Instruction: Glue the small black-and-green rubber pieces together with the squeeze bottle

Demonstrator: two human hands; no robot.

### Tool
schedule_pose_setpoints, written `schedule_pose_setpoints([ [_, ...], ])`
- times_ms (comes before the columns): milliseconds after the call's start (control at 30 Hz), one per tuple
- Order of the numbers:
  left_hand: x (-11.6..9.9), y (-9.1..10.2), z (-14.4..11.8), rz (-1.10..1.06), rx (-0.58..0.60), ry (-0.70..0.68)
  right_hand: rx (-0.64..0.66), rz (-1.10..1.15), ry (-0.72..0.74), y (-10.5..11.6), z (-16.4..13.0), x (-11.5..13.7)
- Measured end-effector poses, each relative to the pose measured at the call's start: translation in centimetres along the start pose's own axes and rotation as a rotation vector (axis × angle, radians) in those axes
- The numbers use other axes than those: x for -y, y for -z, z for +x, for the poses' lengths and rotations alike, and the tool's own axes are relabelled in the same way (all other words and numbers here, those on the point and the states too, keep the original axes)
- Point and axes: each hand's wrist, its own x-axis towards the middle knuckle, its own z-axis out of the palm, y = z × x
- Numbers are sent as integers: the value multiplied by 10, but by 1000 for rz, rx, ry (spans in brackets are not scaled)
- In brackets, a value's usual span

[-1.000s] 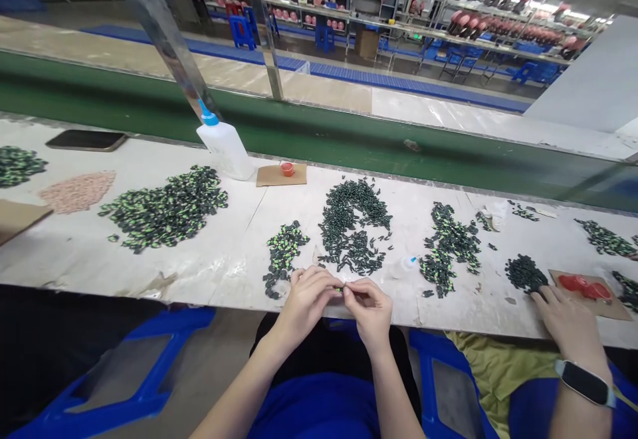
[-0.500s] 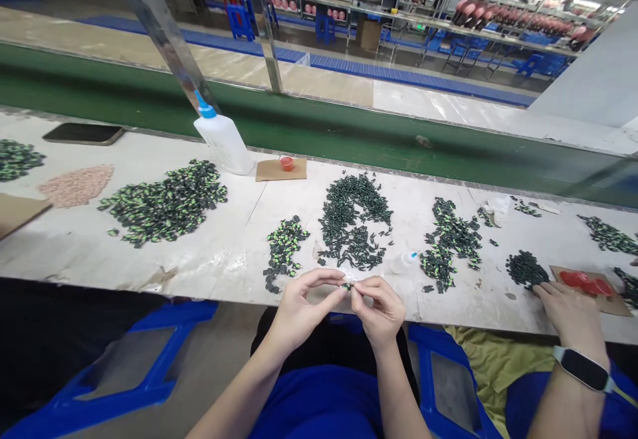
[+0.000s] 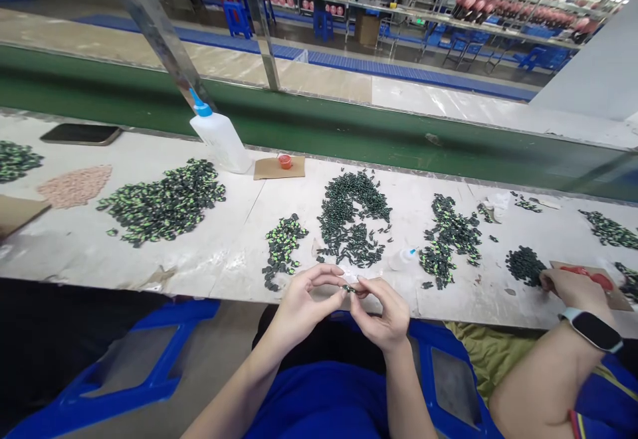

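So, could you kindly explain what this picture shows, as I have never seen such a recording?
The view comes from a camera worn on a person's head, looking down at their bare hands. The left hand and right hand pinch one small dark green piece between them at the white workbench edge. On the bench lie piles of dark green pieces, green-and-black pieces, a pink pile and a glue bottle. At right, a co-worker's hand wears a watch.

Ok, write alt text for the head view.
Left hand and right hand pinch one small dark green piece together above the white workbench, near heaps of green pieces and a glue bottle; a co-worker's hand rests right.
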Motion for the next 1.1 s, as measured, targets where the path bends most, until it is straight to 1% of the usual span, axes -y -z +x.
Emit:
schedule_pose_setpoints([
  [67,1,1,1,33,15,-21,42,-9,-31,2,-2,-2],
  [167,2,1,1,60,15,-39,89,-16,-136,1,-9,-6],
  [267,4,-1,1,19,30,-11,91,-19,-235,-3,-17,-12],
  [400,7,-8,-1,-3,27,0,92,10,-270,-1,-21,-13],
  [467,8,-12,-3,18,55,-25,99,26,-258,5,-18,-11],
  [533,9,-14,-3,64,123,-67,118,16,-242,15,-16,-10],
  [600,12,-11,-2,170,145,-128,124,-32,-236,29,-16,-12],
  [633,14,-6,1,252,118,-161,104,-72,-239,36,-17,-15],
  [700,20,8,6,451,-19,-229,-8,-186,-264,52,-20,-25],
  [733,23,17,9,546,-102,-248,-119,-267,-287,59,-22,-32],
  [800,28,36,14,693,-265,-284,-368,-431,-400,72,-23,-44],
  [833,30,45,15,746,-333,-288,-448,-472,-452,76,-24,-50],
  [867,32,52,16,790,-374,-291,-471,-503,-499,80,-23,-54],
  [900,34,57,16,823,-390,-295,-452,-529,-527,82,-23,-57],
  [933,35,61,15,849,-396,-299,-394,-553,-538,82,-23,-59],
  [1033,40,61,13,914,-396,-339,-139,-622,-490,76,-25,-61],
  [1100,43,58,13,958,-412,-378,-8,-638,-437,68,-28,-63],
])
